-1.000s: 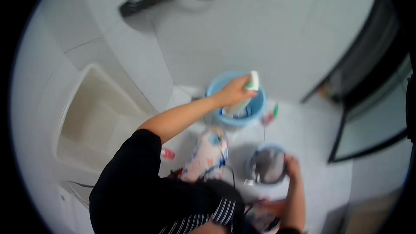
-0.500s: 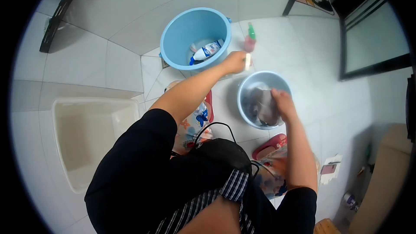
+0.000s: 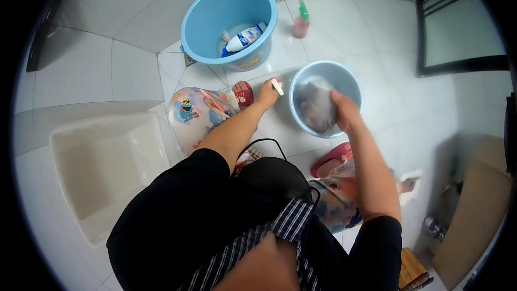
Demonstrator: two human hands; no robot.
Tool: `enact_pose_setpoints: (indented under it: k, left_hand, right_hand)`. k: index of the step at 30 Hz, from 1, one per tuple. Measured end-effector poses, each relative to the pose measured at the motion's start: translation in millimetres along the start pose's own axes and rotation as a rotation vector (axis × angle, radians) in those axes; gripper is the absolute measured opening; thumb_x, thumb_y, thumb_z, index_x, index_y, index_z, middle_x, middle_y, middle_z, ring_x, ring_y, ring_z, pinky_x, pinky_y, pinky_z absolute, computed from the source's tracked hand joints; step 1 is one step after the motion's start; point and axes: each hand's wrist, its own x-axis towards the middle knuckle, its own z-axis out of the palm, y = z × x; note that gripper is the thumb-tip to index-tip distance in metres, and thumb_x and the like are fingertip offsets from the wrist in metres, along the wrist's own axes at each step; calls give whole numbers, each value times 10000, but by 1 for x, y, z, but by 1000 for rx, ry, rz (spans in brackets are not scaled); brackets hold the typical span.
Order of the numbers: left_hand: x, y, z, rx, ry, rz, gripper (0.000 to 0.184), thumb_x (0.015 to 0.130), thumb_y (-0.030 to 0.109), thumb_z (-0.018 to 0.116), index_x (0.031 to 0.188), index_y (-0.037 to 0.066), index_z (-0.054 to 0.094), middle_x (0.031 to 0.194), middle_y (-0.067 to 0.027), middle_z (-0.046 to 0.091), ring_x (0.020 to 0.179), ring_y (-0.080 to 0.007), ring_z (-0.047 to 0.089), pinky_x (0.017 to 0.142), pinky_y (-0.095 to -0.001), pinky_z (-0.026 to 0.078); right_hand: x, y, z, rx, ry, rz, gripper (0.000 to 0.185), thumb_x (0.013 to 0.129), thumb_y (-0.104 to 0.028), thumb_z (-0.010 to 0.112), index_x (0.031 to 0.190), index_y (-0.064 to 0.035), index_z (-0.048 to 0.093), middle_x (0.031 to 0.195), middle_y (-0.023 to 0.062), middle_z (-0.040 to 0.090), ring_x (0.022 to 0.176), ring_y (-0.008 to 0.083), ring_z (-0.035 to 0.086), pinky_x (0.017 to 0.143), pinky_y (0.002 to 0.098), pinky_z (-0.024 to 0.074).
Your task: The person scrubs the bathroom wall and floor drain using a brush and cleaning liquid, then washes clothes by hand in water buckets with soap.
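Note:
My left hand (image 3: 267, 94) is closed around a small white bar-shaped object (image 3: 277, 87), just left of the small light-blue bucket (image 3: 357, 85). I cannot make out what kind of object it is. My right hand (image 3: 347, 114) reaches over the bucket's right rim, its fingers closed on a wet-looking grey cloth (image 3: 319, 109). The cloth hangs inside the bucket, slightly blurred, and the bottom beneath it is partly hidden.
A larger blue bucket (image 3: 196, 19) holds a white-and-blue bottle (image 3: 244, 40). Behind the small bucket stands a pink spray bottle (image 3: 301, 26) with a green top. There is a white basin (image 3: 63, 170) at left and a stool (image 3: 413, 269) at lower right.
My left hand has drawn back towards me and to the left with the white object. My right hand still grips the cloth, which has shifted in the bucket. The view has tilted slightly.

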Motion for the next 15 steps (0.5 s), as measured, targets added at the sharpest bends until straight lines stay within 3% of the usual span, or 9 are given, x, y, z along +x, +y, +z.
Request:
enact_pose_setpoints:
  k: [4, 6, 9, 11, 13, 14, 15]
  left_hand:
    - [-7, -3, -1, 18, 93, 16, 321, 804, 16, 543, 1124, 49, 555, 1045, -142, 620, 985, -252, 585, 861, -329, 443]
    - [-4, 4, -12, 179, 127, -127, 338, 785, 83, 566, 1116, 23, 533, 1120, -182, 594, 1065, -315, 556, 877, -371, 444]
    - [0, 2, -20, 191, 278, -194, 340, 806, 19, 461, 1141, 14, 516, 1058, -188, 615, 1004, -295, 585, 862, -336, 449]
    - [-2, 19, -33, 160, 299, -175, 339, 822, 92, 487, 1153, 17, 504, 994, -149, 636, 976, -281, 594, 842, -363, 459]
    - [-6, 34, -27, -717, 159, -762, 325, 858, 217, 520, 1122, 27, 519, 970, -122, 615, 936, -266, 591, 823, -394, 470]
    - [-12, 42, -23, -715, 168, -758, 325, 858, 217, 520, 1122, 27, 519, 970, -122, 615, 936, -266, 591, 823, -394, 470]
    - [-21, 52, -18, -916, 47, -901, 308, 873, 278, 519, 1067, 39, 525, 968, -119, 593, 916, -258, 584, 801, -408, 479]
  right_hand:
    - [7, 4, -4, -23, -61, -10, 393, 927, -308, 497, 1181, -7, 488, 1144, 117, 549, 1057, 215, 495, 938, 343, 364]
    - [9, 6, -1, -41, -40, 3, 392, 928, -303, 494, 1183, -6, 488, 1142, 110, 551, 1050, 216, 499, 939, 337, 358]
    - [15, 12, -4, -60, -63, 20, 390, 931, -302, 481, 1186, -7, 486, 1145, 110, 552, 1041, 215, 500, 920, 337, 366]
    - [4, 2, 7, -104, -58, -11, 388, 932, -303, 476, 1185, -8, 489, 1142, 111, 553, 1031, 215, 504, 906, 338, 373]
    - [8, 9, 3, -122, -72, -36, 386, 933, -303, 470, 1183, -9, 492, 1139, 113, 554, 1021, 215, 508, 892, 339, 380]
    - [14, 13, -2, -140, -79, -65, 390, 932, -304, 471, 1183, -7, 493, 1126, 111, 560, 1009, 215, 512, 881, 339, 385]
    - [18, 15, -4, -165, -83, -100, 393, 931, -305, 471, 1183, -5, 494, 1113, 109, 566, 997, 214, 517, 871, 338, 390]
